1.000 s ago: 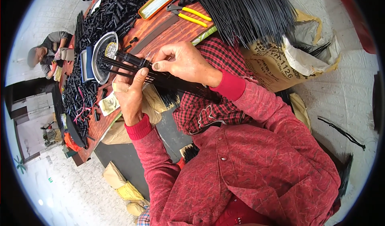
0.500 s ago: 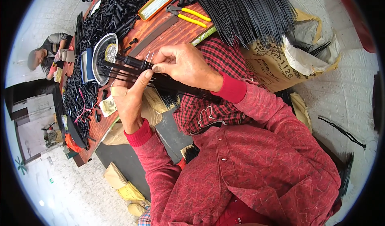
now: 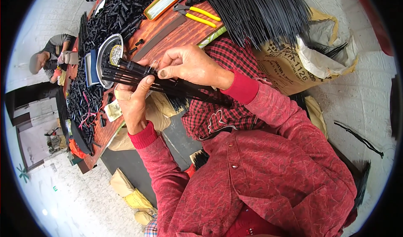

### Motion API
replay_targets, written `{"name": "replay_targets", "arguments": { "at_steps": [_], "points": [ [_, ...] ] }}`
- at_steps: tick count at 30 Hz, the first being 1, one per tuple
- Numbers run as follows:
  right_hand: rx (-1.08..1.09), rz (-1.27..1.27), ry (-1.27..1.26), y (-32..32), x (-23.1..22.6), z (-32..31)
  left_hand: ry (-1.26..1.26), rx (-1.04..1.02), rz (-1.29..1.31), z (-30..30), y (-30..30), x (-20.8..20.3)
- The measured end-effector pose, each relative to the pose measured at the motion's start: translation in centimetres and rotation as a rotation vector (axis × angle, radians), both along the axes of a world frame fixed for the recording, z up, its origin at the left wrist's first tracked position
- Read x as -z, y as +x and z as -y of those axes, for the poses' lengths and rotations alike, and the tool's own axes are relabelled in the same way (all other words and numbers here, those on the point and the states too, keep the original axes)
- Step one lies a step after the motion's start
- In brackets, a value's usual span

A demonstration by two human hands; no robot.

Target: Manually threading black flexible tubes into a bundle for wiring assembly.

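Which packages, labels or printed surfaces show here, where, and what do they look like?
Brown paper sack with a white liner: right of the table, open top, dark print on its side, black rods above it.
Yellow-rimmed flat rectangular tin: far end of the red-brown wooden table, pale inside.
Small pale printed packet: table's near edge, beside the left hand.
Tan folded paper bags: on the floor below the table.

Hands and rods lying over the near table edge

A bundle of thin rods is lying between the left hand and the right hand, above the table. A round metal dish is sitting just beyond the rod tips. Pliers and a flat tin are lying farther back, with small tube pieces spreading to their left.
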State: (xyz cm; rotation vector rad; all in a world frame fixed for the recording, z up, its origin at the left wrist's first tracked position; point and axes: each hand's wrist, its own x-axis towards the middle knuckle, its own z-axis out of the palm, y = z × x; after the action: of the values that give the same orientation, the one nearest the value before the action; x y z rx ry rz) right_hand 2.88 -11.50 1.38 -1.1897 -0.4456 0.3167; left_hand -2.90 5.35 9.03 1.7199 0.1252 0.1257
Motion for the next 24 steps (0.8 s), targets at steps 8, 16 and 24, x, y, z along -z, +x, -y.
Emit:
{"name": "replay_targets", "arguments": {
  "at_steps": [8,16,24],
  "points": [
    [0.022,0.138,-0.215,-0.4,-0.7,0.1,-0.04,0.086,0.043,-0.7,0.3,0.5],
    [0.072,0.136,-0.243,-0.8,-1.0,0.2,-0.047,0.092,0.046,-0.5,0.2,0.3],
    [0.013,0.039,-0.118,-1.9,-0.8,-0.5,-0.146,0.055,0.019,-0.9,-0.6,0.8]
  ]
}}
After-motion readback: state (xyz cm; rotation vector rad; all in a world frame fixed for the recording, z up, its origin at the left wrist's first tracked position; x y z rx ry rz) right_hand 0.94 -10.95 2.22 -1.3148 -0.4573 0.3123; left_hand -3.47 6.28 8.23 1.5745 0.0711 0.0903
